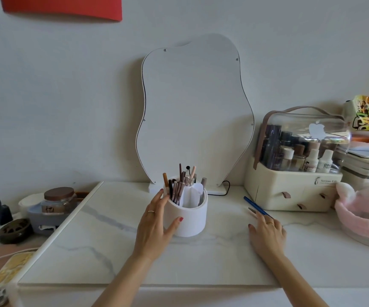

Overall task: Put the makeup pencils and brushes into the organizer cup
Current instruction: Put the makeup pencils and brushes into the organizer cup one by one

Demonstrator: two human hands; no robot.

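We are steadying the organizer cup (186, 214) with our left hand (154, 227), its fingers (161, 199) spread wide around the wall, pencils and brushes (179, 187) standing inside. Our right hand (266, 231) is lying flat on the counter (112, 251), fingers (259, 214) loosely open and touching the blue pencil (256, 206) beyond the fingertips. We are judging that pinching it comes next.
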